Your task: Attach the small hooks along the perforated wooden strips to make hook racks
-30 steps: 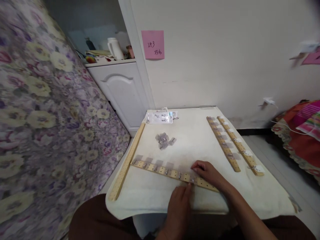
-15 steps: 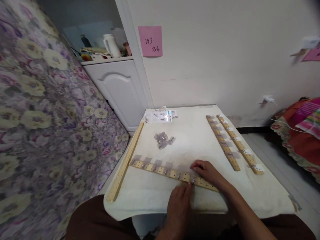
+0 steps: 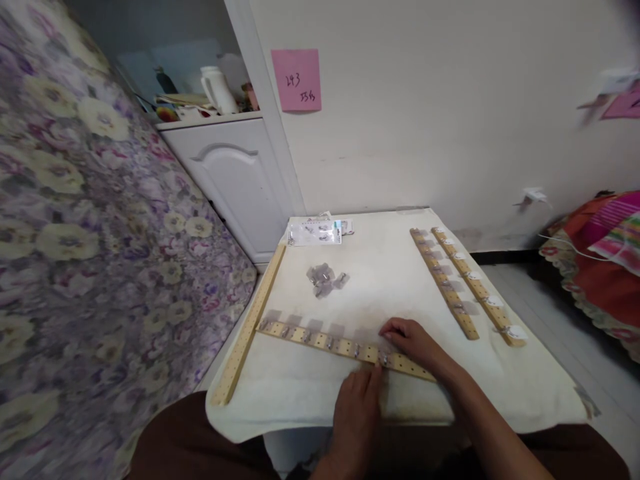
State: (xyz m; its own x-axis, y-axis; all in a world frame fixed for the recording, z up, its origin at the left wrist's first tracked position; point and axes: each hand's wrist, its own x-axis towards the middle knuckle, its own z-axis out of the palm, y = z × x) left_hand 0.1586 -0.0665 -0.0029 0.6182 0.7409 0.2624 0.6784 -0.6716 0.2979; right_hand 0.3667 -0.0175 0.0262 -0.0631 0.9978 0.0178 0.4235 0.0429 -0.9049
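A perforated wooden strip [image 3: 320, 340] lies across the near part of a small white-covered table [image 3: 390, 280], with several small metal clips fixed along it. My right hand [image 3: 413, 340] rests on the strip's right part, fingers curled down at a clip [image 3: 384, 359]. My left hand [image 3: 357, 407] comes up from the near edge, its fingertips pressed to the strip at the same clip. A small heap of loose clips in clear sleeves [image 3: 325, 279] lies in the table's middle.
Two more wooden strips [image 3: 463, 287] with clips and white tags lie at the right. A bare strip [image 3: 247, 330] runs along the left edge. A clear packet [image 3: 315, 232] sits at the far edge. Floral fabric hangs left, a white cabinet [image 3: 240, 177] behind.
Both hands stay at the same clip on the strip. The camera has shifted slightly, so the scene sits a little higher and further left.
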